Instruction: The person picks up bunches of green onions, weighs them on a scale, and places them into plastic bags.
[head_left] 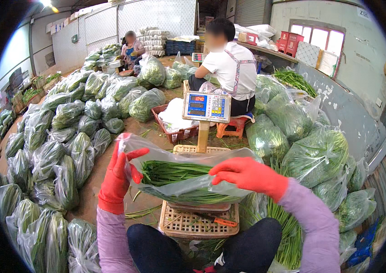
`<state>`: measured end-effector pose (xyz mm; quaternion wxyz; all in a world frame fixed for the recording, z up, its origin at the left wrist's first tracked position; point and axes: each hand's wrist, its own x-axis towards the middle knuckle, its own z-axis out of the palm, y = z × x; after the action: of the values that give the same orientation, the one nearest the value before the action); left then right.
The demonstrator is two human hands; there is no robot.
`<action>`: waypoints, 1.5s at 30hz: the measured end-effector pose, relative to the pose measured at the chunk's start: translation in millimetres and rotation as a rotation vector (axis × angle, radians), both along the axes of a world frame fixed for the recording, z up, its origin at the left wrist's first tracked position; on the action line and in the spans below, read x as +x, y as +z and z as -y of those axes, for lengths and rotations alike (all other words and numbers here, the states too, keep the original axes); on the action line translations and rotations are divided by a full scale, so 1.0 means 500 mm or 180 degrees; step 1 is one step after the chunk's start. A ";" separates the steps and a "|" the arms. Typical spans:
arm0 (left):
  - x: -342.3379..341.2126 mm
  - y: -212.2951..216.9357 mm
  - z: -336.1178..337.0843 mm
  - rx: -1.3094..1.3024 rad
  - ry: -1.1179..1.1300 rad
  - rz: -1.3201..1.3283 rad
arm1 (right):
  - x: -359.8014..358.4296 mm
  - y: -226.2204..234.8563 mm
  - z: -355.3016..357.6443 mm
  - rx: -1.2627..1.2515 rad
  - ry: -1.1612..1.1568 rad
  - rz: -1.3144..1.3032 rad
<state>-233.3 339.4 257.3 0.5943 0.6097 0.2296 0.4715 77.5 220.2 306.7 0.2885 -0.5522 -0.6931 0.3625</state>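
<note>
Left hand (118, 175) is gripping the plastic bag (170, 149) at nine o'clock; right hand (255, 175) is curling at three, grip unclear. Chives (174, 173) are lying between them, running nine-to-three, right hand sitting nearer mid-bundle.

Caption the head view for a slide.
Red-gloved hands handle a clear bag of long green stalks near a scale display.

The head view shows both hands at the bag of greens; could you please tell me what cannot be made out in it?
All in the head view:
Scale platform: mostly hidden beneath the bag.
Right end of the greens: blurred by cloudy plastic, partly behind the right hand.
Far scale's screen: too small to read.
Person's legs: partly cut off by the lower edge.
</note>
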 end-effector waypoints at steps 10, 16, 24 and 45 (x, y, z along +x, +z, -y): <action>-0.045 -0.050 0.057 0.0090 -0.0430 0.1177 | 0.288 -0.398 -0.175 0.0384 -0.1186 0.2960; -0.069 -0.044 0.072 -0.0036 -0.0648 0.1183 | 0.195 -0.275 -0.082 -0.1082 -0.0505 0.4151; -0.057 -0.027 0.067 -0.0214 -0.0594 0.1187 | 0.156 -0.371 -0.130 0.0170 -0.0721 0.3343; -0.019 -0.029 0.078 -0.0349 -0.0067 0.0590 | 0.120 -0.172 -0.120 0.2473 -0.1295 0.2333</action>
<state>-243.0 300.3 242.7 0.6504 0.5324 0.1927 0.5064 137.4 280.4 220.5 0.2751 -0.6175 -0.7100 -0.1971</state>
